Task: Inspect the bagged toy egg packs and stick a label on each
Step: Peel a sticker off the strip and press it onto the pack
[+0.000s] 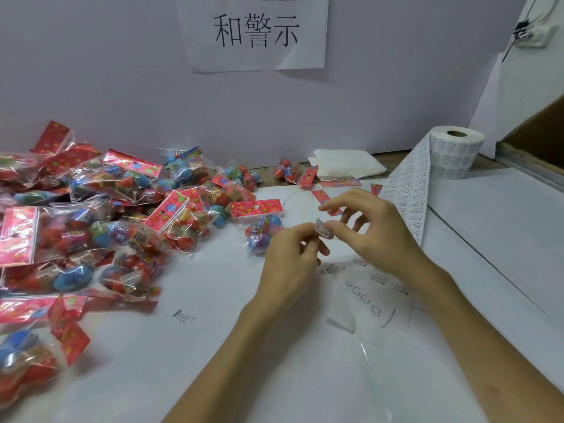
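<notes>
Centrally left hand (290, 254), right hand (375, 227) pinch label (323, 228); egg packs (122, 209) leftward, roll (454, 154) rightward.

From my end, a white paper sign (253, 32) with large black Chinese characters hangs on the pale wall (106, 71) straight ahead. A folded stack of white tissue (348, 163) lies at the back of the bench (213, 346), against the wall. The bench surface is white, and I see small pen-drawn circles (364, 299) on it. At upper right sits a wall socket (534, 33), with a brown cardboard box (537, 123) below it.
</notes>
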{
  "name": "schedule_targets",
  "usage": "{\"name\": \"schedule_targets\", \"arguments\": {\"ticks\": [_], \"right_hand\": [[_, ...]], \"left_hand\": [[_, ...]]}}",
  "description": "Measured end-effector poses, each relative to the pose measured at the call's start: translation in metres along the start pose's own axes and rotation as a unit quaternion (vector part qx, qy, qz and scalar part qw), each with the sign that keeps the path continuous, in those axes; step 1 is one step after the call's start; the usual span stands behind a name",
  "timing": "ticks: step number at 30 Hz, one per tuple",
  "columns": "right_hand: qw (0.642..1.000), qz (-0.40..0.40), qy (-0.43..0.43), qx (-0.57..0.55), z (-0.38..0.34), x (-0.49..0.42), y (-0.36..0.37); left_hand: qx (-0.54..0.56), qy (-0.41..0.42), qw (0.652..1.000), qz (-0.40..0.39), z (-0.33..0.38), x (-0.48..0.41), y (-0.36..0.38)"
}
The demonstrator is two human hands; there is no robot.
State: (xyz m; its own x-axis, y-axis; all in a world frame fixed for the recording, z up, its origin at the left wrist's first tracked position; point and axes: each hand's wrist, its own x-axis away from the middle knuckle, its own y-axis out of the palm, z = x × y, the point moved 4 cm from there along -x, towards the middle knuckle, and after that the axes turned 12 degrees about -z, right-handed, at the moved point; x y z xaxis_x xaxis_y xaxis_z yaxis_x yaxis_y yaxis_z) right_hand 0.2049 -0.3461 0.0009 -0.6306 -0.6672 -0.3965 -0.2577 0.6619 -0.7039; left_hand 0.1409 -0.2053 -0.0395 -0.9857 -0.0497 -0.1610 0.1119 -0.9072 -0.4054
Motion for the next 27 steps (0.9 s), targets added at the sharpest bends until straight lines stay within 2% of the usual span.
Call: {"name": "schedule_targets", "arguments": {"ticks": [3, 10, 13, 16, 18, 20, 24, 27], "right_hand": [[0.999, -0.026, 0.016, 0.014, 0.004, 0.000, 0.004], [1.000, 0.005, -0.004, -0.007, 0.002, 0.000, 0.003], [0.999, 0.017, -0.032, -0.004, -0.004, 0.001, 0.004], [0.998, 0.032, -0.052, -0.010, -0.009, 0.001, 0.007], [0.997, 0.046, -0.056, -0.010, -0.010, 0.001, 0.007], [0.997, 0.057, -0.050, -0.006, -0.009, 0.002, 0.003], [0.998, 0.056, -0.021, -0.002, -0.003, 0.001, -0.001], [0.999, 0.045, -0.016, -0.002, -0.003, 0.001, 0.002]], "left_hand": [[-0.037, 0.010, 0.999, -0.010, 0.001, 0.002, 0.005], [-0.087, 0.010, 0.996, 0.020, 0.003, 0.002, 0.001], [-0.236, 0.027, 0.963, 0.125, 0.010, 0.007, -0.005], [-0.300, 0.047, 0.928, 0.218, 0.017, 0.010, -0.015], [-0.306, 0.000, 0.919, 0.249, 0.011, 0.008, -0.026], [-0.300, -0.082, 0.917, 0.250, -0.001, 0.005, -0.042], [-0.347, -0.250, 0.891, 0.152, -0.035, 0.002, -0.069], [-0.386, -0.286, 0.873, 0.086, -0.044, 0.002, -0.068]]}}
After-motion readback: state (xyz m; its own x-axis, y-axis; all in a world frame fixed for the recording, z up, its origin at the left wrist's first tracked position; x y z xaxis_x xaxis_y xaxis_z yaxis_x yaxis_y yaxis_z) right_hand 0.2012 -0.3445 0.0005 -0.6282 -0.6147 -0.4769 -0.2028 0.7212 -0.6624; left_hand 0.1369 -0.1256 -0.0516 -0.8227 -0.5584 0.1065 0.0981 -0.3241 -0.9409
